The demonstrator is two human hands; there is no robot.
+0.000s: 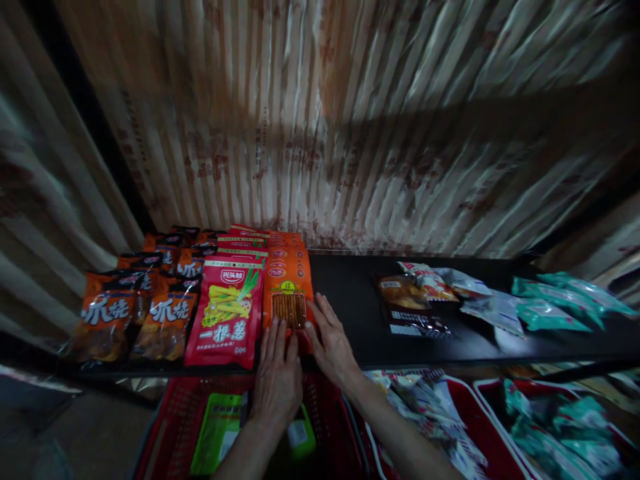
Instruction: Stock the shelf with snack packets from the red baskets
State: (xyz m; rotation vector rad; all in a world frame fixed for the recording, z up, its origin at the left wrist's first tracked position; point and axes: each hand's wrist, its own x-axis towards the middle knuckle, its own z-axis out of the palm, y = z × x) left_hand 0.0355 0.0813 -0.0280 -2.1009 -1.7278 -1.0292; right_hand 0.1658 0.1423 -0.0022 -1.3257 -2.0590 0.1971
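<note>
Both my hands rest on the front of a row of orange snack packets (289,293) on a black shelf (350,300). My left hand (277,373) lies flat with fingers stretched over the packet's lower edge. My right hand (330,340) lies along the packet's right side, fingers extended. To the left stand red packets with green onion art (225,313) and rows of dark orange packets (107,320).
Loose dark and white packets (415,300) and teal packets (550,303) lie on the shelf's right part. Below, a red basket (170,433) holds green packets (217,430); another red basket (475,393) holds mixed packets. A corrugated wall rises behind.
</note>
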